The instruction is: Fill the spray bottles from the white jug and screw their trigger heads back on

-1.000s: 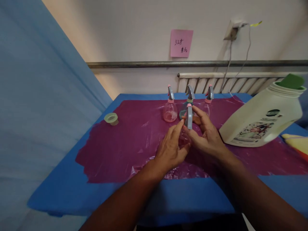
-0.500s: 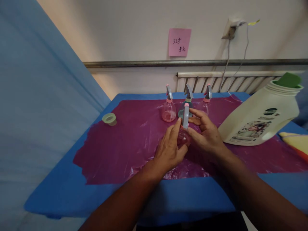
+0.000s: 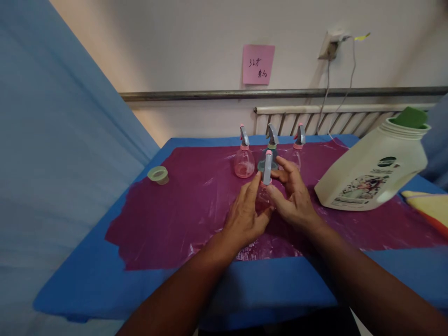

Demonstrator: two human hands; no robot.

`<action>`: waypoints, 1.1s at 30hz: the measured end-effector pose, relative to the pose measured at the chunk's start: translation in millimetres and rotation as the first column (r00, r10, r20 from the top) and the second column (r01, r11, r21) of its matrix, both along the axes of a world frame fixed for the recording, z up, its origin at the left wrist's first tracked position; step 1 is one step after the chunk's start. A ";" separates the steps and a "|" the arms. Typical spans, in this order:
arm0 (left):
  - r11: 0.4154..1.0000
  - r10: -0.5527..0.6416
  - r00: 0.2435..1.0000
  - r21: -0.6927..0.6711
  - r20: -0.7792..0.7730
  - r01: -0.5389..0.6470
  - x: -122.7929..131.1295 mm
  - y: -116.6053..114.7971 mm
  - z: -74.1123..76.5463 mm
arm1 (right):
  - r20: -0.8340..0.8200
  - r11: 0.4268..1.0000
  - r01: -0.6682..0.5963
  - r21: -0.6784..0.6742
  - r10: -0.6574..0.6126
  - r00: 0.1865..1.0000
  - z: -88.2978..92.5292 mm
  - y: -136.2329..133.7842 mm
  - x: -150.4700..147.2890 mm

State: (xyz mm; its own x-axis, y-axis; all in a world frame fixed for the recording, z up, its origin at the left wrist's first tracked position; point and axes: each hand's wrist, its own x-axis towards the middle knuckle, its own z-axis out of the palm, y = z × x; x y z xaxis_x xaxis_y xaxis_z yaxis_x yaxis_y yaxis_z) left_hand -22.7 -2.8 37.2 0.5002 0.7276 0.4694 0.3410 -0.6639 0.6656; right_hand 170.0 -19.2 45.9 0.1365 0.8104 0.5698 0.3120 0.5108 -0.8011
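A clear spray bottle [image 3: 263, 199] with a pink collar and a grey trigger head [image 3: 267, 169] stands upright in front of me, its body partly hidden by my fingers. My left hand [image 3: 245, 214] is curled around the left side of its body. At the collar, on the right, my right hand [image 3: 292, 196] has its thumb and fingers closed about the neck. Just behind stand a pink-tinted spray bottle [image 3: 244, 164], a blue-green one [image 3: 262, 164] and another with a pink collar [image 3: 297, 146], the last two partly covered by my hands and the front bottle.
A large cream jug [image 3: 371, 172] with green in its mouth leans to the right. A small translucent green cup [image 3: 158, 175] sits at left on the purple sheet [image 3: 168, 219], over a blue-covered table [image 3: 87, 275]. Yellow cloth [image 3: 429, 205] lies far right; a blue curtain [image 3: 52, 140] hangs left.
My right hand has shifted slightly at the bottle's neck, its fingers bent closer in. The left hand keeps its place on the body. The whole view has moved a little.
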 end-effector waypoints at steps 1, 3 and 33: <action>1.000 0.001 1.000 -0.004 0.003 -0.001 0.0 0.4 -0.1 | 0.009 1.000 -0.020 -0.013 0.021 1.000 0.2 -1.6 0.7; 1.000 0.007 1.000 -0.017 0.004 -0.007 0.1 0.8 -0.4 | 0.006 0.998 -0.040 -0.040 0.040 0.999 1.4 -3.4 1.4; 0.990 0.130 0.991 -0.039 -0.043 -0.132 -3.0 7.9 -0.9 | -0.073 0.993 0.121 0.009 -0.120 0.990 11.3 3.4 -23.5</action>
